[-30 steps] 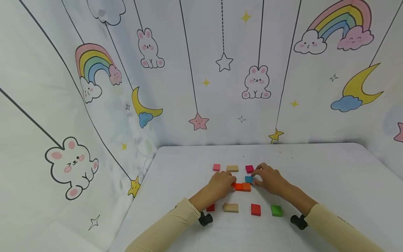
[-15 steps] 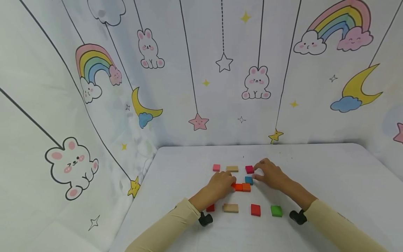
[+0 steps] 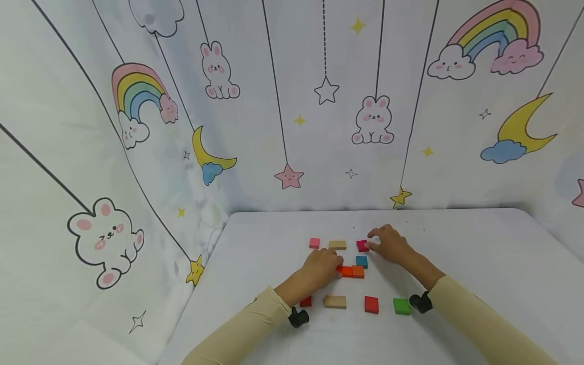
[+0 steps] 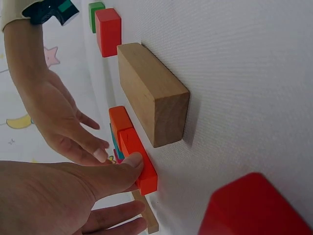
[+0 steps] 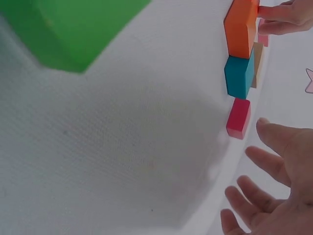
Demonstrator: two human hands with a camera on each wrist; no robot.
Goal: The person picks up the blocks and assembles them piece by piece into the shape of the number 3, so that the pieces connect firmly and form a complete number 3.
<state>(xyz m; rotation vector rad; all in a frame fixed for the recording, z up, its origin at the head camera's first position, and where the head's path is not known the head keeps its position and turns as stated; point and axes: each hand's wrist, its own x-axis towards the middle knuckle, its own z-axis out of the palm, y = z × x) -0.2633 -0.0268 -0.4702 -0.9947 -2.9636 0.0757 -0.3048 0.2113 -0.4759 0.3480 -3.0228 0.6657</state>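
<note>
My left hand (image 3: 318, 267) pinches the left end of a red-orange block (image 4: 138, 159), thumb on its near face. An orange block (image 3: 358, 272) stands end to end with it on the right. Just behind these lies a blue block (image 3: 362, 261). My right hand (image 3: 390, 245) is spread around the right side of a crimson block (image 3: 362, 246), thumb tip close to it in the head view. In the right wrist view a gap shows between the thumb and the crimson block (image 5: 238, 118), with the fingers loosely bent and nothing in them.
A pink block (image 3: 315, 243) and a wooden block (image 3: 337, 245) lie in the back row. Nearer are a dark red block (image 3: 305, 301), partly behind the left wrist, another wooden block (image 3: 335, 302), a red block (image 3: 371, 304) and a green block (image 3: 402, 306).
My right hand has left the blue block and moved back toward the crimson block. The left hand stays on the red-orange block.
</note>
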